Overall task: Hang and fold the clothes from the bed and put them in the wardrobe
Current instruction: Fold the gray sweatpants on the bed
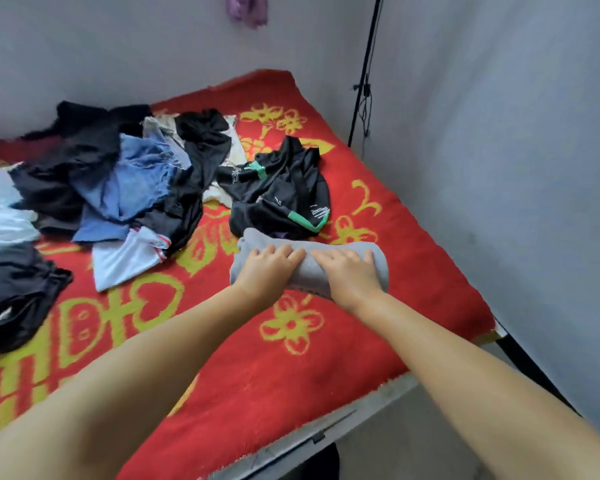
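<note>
1. A red blanket (291, 368) with yellow flower and lettering patterns covers the sleeping surface, its frayed edge running along the near side.
2. Pale grey walls (499, 168) meet in a corner behind it.
3. A thin black pole (364, 88) with dangling black cords stands upright in that corner.
4. A purple cloth (246, 10) hangs on the far wall at the top edge, partly cut off.

Two bare forearms and hands, seen from the head camera

The left hand (269, 268) and right hand (349, 271) wear no gloves, rings or watch. Back from the fingers, both wrists are uncovered, and the forearms run bare all the way to the lower edge of the view, where no sleeve shows. The fingernails are too blurred to make out.
</note>
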`<state>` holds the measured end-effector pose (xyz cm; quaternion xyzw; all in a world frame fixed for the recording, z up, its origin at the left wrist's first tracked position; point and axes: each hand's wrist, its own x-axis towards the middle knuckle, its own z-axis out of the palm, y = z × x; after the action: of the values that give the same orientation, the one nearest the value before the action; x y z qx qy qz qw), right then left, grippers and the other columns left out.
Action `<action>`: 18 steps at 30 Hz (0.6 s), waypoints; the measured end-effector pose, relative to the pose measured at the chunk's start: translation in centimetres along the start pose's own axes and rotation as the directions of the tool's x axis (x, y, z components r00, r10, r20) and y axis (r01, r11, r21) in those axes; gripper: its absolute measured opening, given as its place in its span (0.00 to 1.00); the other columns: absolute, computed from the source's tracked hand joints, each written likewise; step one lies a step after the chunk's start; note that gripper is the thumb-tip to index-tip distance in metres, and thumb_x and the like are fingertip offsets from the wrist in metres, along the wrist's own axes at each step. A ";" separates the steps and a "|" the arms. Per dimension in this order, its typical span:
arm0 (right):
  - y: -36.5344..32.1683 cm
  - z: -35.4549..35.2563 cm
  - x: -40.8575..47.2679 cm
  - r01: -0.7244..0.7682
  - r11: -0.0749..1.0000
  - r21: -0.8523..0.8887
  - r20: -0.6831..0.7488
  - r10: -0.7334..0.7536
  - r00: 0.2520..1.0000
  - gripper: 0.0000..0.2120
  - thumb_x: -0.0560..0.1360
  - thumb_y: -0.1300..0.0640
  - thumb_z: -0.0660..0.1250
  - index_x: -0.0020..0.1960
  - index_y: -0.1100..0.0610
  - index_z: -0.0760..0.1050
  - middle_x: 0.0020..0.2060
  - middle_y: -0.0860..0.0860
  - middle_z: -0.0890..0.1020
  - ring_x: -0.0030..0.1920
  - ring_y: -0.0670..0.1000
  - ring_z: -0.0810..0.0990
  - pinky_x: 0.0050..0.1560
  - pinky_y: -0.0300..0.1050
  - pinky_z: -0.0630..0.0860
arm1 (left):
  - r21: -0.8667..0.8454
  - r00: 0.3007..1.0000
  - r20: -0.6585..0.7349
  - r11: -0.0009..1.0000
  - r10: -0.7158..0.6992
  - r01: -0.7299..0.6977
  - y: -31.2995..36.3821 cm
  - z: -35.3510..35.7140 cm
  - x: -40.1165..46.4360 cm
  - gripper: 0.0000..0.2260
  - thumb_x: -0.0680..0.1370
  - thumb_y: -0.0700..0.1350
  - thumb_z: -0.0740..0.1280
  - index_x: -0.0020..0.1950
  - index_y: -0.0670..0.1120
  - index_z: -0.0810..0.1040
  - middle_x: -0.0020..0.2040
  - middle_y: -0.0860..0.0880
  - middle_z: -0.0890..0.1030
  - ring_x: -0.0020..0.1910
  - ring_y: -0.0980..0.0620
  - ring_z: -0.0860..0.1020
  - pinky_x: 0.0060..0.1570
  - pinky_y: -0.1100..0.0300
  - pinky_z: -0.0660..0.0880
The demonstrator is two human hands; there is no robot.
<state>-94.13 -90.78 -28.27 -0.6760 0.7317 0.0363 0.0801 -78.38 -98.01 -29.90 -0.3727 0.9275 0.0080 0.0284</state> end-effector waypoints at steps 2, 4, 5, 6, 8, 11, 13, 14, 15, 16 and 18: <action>-2.2 -2.2 0.0 0.095 0.995 -0.001 0.004 -0.095 0.995 0.25 0.74 0.62 0.63 0.69 0.47 0.64 0.65 0.49 0.74 0.65 0.57 0.70 0.65 0.63 0.60 | 0.018 0.996 -0.004 0.996 -0.087 0.087 -1.3 -2.3 -2.6 0.21 0.77 0.39 0.62 0.70 0.48 0.66 0.61 0.48 0.74 0.59 0.44 0.75 0.51 0.50 0.72; -4.6 -4.2 0.0 0.195 0.980 -0.021 0.005 -0.195 0.981 0.25 0.73 0.61 0.65 0.68 0.48 0.65 0.65 0.50 0.73 0.64 0.58 0.70 0.64 0.63 0.62 | 0.026 0.982 -0.030 0.982 -0.188 0.188 -2.5 -4.0 -5.4 0.22 0.77 0.40 0.62 0.71 0.48 0.66 0.62 0.48 0.74 0.59 0.43 0.75 0.51 0.50 0.72; -5.9 -5.2 -0.1 0.248 0.968 -0.036 0.008 -0.248 0.969 0.25 0.73 0.60 0.66 0.68 0.49 0.65 0.65 0.50 0.72 0.64 0.58 0.71 0.64 0.63 0.62 | 0.024 0.970 -0.044 0.971 -0.238 0.239 -3.1 -4.8 -6.9 0.22 0.77 0.40 0.62 0.71 0.48 0.66 0.63 0.47 0.74 0.60 0.43 0.75 0.51 0.49 0.73; -7.3 -6.0 -0.2 0.297 0.954 -0.048 0.010 -0.297 0.955 0.24 0.73 0.58 0.66 0.67 0.49 0.65 0.65 0.51 0.72 0.64 0.58 0.71 0.64 0.63 0.62 | 0.025 0.957 -0.047 0.957 -0.286 0.288 -3.6 -5.3 -8.5 0.23 0.77 0.41 0.62 0.72 0.48 0.65 0.64 0.47 0.74 0.60 0.43 0.74 0.52 0.50 0.73; -10.2 -7.4 -1.0 0.391 0.917 -0.080 0.015 -0.391 0.920 0.23 0.74 0.52 0.67 0.67 0.49 0.65 0.64 0.51 0.72 0.63 0.58 0.71 0.62 0.61 0.63 | 0.023 0.923 -0.042 0.923 -0.382 0.383 -4.4 -6.5 -12.1 0.23 0.78 0.42 0.63 0.72 0.48 0.64 0.65 0.48 0.73 0.60 0.43 0.74 0.51 0.50 0.73; -14.9 -8.4 -3.1 0.510 0.847 -0.153 -0.003 -0.516 0.856 0.25 0.72 0.43 0.68 0.66 0.50 0.66 0.62 0.51 0.73 0.61 0.58 0.72 0.56 0.57 0.65 | 0.000 0.873 -0.061 0.875 -0.483 0.484 -5.1 -7.6 -18.1 0.22 0.77 0.40 0.63 0.71 0.48 0.66 0.62 0.47 0.74 0.57 0.42 0.75 0.49 0.47 0.74; -18.2 -8.7 -5.2 0.578 0.798 -0.170 -0.004 -0.587 0.810 0.26 0.72 0.45 0.69 0.66 0.50 0.65 0.62 0.52 0.73 0.62 0.58 0.72 0.54 0.56 0.65 | 0.014 0.831 -0.051 0.832 -0.554 0.555 -5.3 -8.1 -22.5 0.23 0.77 0.40 0.62 0.71 0.48 0.65 0.63 0.47 0.73 0.58 0.43 0.75 0.50 0.48 0.74; -19.8 -8.8 -6.5 0.608 0.773 -0.179 -0.005 -0.619 0.785 0.26 0.71 0.47 0.70 0.66 0.50 0.65 0.62 0.52 0.73 0.62 0.58 0.72 0.53 0.56 0.66 | 0.019 0.810 -0.044 0.810 -0.585 0.586 -5.3 -8.2 -24.8 0.23 0.77 0.40 0.62 0.71 0.48 0.64 0.64 0.47 0.73 0.59 0.43 0.75 0.50 0.49 0.74; -21.6 -8.8 -7.8 0.638 0.747 -0.187 -0.005 -0.650 0.760 0.26 0.71 0.47 0.71 0.64 0.50 0.66 0.61 0.51 0.74 0.61 0.58 0.73 0.51 0.55 0.66 | 0.026 0.788 -0.036 0.787 -0.615 0.616 -5.2 -8.3 -27.3 0.23 0.76 0.40 0.62 0.71 0.48 0.64 0.64 0.47 0.73 0.59 0.44 0.75 0.50 0.49 0.74; -23.3 -8.7 -9.3 0.666 0.721 -0.193 -0.008 -0.679 0.734 0.25 0.70 0.47 0.72 0.63 0.50 0.67 0.59 0.51 0.75 0.60 0.58 0.74 0.49 0.54 0.66 | 0.032 0.766 -0.035 0.765 -0.642 0.643 -5.0 -8.2 -29.9 0.23 0.76 0.40 0.63 0.71 0.48 0.63 0.65 0.47 0.72 0.60 0.44 0.75 0.51 0.49 0.74; -26.8 -8.4 -12.9 0.725 0.660 -0.198 -0.015 -0.741 0.671 0.24 0.69 0.47 0.73 0.60 0.51 0.67 0.57 0.51 0.76 0.58 0.57 0.76 0.46 0.51 0.67 | 0.050 0.718 -0.039 0.716 -0.695 0.696 -4.4 -8.1 -35.5 0.24 0.76 0.42 0.64 0.72 0.48 0.63 0.65 0.48 0.72 0.60 0.45 0.75 0.51 0.50 0.74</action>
<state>-67.08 -81.71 -16.33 -0.9185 0.3941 0.0332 -0.0062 -50.16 -76.94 -19.72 -0.6927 0.7196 -0.0347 0.0328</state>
